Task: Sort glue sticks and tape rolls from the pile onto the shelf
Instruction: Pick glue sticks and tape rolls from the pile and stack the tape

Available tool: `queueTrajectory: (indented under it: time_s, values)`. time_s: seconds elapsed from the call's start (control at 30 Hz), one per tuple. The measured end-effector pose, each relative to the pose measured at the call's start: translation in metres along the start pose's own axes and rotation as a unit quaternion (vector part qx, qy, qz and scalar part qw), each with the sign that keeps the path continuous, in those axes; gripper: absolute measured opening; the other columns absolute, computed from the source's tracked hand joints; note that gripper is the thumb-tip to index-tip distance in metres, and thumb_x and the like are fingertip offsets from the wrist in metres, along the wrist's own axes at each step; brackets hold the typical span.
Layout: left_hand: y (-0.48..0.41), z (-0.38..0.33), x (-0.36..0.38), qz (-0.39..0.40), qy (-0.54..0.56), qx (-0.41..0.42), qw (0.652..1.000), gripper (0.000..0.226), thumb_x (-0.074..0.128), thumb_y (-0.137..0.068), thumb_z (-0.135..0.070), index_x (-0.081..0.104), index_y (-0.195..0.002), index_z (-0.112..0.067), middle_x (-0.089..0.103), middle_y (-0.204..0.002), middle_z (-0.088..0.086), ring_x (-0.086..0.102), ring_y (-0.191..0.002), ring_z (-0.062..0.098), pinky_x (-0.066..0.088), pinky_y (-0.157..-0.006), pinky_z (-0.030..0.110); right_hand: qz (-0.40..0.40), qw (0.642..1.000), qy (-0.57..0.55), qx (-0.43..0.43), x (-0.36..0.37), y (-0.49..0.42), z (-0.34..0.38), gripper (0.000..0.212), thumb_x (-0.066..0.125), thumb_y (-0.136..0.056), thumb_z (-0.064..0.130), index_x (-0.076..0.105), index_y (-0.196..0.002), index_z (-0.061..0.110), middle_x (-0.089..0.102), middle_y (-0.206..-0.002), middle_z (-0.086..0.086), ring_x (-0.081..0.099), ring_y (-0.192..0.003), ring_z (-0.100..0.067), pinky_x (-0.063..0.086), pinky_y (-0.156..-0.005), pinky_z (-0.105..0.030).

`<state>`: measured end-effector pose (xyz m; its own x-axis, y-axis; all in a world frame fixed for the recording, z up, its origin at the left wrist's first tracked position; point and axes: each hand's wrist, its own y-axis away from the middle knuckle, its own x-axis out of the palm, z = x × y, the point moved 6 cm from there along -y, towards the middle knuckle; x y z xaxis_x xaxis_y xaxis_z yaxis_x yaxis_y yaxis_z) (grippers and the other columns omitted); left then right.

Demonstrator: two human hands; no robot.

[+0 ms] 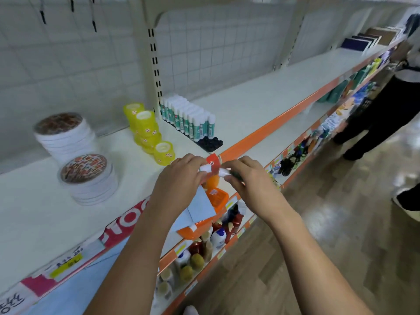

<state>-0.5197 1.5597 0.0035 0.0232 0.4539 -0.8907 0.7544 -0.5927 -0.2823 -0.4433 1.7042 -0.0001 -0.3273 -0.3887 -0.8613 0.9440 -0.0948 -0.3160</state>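
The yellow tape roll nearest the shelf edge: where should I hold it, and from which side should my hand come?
Probably from above: pinch the curved outer wall across its width. The roll lies flat, core up, and its front and right sides are free, while the other yellow rolls stand close behind it on the left.

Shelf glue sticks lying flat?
No, the glue sticks stand upright in tight rows on the shelf, beside the yellow tape rolls.
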Motion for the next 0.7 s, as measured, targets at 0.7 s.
queueTrajectory:
  time_s: [0.7]
  values:
    - [-0.094, 0.041, 0.044, 0.051, 0.033, -0.106, 0.992, 0.026, 0.061, -0.093, -0.027, 0.069, -0.117, -0.025, 0.065, -0.105, 0.005, 0.059, -0.101, 0.024, 0.046, -0.081, 0.036, 0.056, 0.992, -0.016, -0.108, 0.036, -0.143, -0.044, 0.021, 0.064, -0.093, 0.024, 0.067, -0.113, 0.018, 0.064, -0.107, -0.001, 0.054, -0.099, -0.025, 0.047, -0.082, -0.040]
